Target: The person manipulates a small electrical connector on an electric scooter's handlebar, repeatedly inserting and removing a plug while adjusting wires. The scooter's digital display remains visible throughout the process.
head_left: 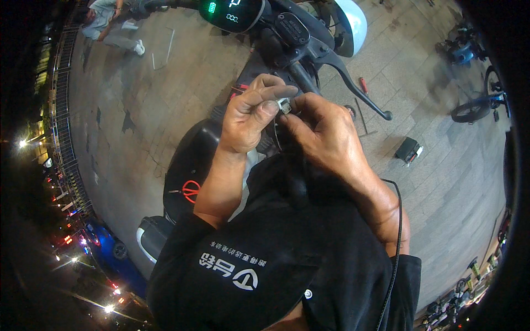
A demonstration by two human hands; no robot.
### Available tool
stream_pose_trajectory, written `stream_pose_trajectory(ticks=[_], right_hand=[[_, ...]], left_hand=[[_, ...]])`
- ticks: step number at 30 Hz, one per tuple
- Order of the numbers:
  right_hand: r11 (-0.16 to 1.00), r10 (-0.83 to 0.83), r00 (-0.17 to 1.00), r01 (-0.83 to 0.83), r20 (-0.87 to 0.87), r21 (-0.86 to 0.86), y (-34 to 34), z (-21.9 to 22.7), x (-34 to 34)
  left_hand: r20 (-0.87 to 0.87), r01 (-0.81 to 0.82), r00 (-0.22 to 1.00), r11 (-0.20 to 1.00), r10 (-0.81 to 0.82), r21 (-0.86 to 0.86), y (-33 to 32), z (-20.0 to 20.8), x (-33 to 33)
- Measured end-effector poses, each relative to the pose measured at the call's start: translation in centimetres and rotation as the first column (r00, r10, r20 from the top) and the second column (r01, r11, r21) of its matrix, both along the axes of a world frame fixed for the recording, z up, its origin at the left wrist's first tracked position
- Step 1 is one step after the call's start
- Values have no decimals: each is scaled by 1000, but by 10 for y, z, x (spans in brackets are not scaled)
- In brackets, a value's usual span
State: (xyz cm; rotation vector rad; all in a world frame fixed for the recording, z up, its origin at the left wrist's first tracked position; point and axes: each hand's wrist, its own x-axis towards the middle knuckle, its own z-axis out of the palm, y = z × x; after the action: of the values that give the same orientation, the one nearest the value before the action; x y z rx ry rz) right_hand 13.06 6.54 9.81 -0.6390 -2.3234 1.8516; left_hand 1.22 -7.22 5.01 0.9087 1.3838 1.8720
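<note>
In front of my chest, both hands meet over a small pale plastic piece (284, 106) that looks like a wire connector. My left hand (248, 113) pinches at its left side between thumb and forefinger, the other fingers curled loosely. From the right, my right hand (323, 127) has its thumb and bent forefinger closed on the same piece. Fingertips cover part of it, so its exact kind is unclear. Just beyond my hands are an electric scooter's handlebar and its black brake lever (353, 83). Something red (238, 90) shows behind my left hand.
Red-handled scissors (191, 191) lie on the black scooter seat (187, 160) at left. The lit display (232, 14) and a pale-blue rounded shell (350, 27) are ahead. On the pavement lie a red-handled tool (363, 85) and a black box (407, 149). A person (110, 25) is far left.
</note>
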Motion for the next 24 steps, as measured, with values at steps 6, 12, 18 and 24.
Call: stream_pose_trajectory(ticks=[6,12,18,24], right_hand=[[1000,-9,1000,9,0,18,0,0,0],[1000,-15,999,16,-29,17,0,-2,-1],[999,-27,999,26,-36,-20,-1,-2,0],[1000,-19,999,18,-40,-14,1,-2,1]], left_hand=[[8,-2,1000,1000,2,-2,1,-1,0],[238,-53,970,999,49,11,0,-4,6],[165,-45,986,997,34,62,2,-7,3],[210,-52,977,996,37,66,3,-6,5]])
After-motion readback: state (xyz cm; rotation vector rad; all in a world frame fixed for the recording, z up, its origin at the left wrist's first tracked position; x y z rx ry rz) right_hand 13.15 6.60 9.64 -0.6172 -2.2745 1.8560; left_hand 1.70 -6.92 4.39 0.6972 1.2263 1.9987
